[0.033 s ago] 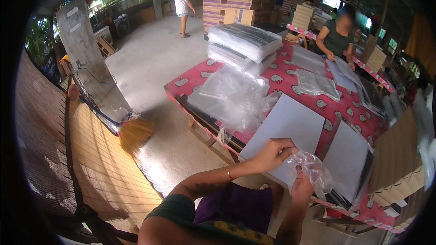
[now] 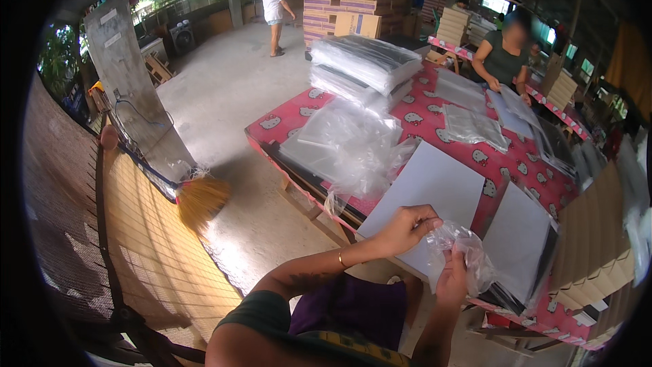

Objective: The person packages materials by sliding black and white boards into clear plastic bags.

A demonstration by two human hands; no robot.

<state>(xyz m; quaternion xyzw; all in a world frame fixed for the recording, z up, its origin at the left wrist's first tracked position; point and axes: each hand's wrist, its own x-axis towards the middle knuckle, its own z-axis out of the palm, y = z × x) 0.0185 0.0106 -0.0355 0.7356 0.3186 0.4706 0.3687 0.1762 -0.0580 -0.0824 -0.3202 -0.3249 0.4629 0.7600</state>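
A crumpled clear plastic bag [image 2: 477, 261] is bunched between my two hands, over the near edge of the table. My left hand [image 2: 409, 230] pinches its upper left edge, thumb against bent fingers. Lower and to the right, my right hand [image 2: 451, 277] is closed on the plastic, partly hidden by its folds. Under and behind the hands lies a large white sheet [image 2: 435, 187]. To its right, another white sheet [image 2: 519, 238] rests on a dark stack.
The pink patterned table [image 2: 481, 158] also bears loose clear plastic [image 2: 370, 143], flat clear bags [image 2: 474, 126] and wrapped stacks [image 2: 367, 61]. Folded brown cardboard [image 2: 591, 238] stands at right. Across the table a person [image 2: 506, 54] handles sheets. A broom [image 2: 202, 197] leans at left.
My right hand has shifted slightly, and its fingers show higher against the plastic. The plastic's folds have changed shape. My left hand stays almost in place.
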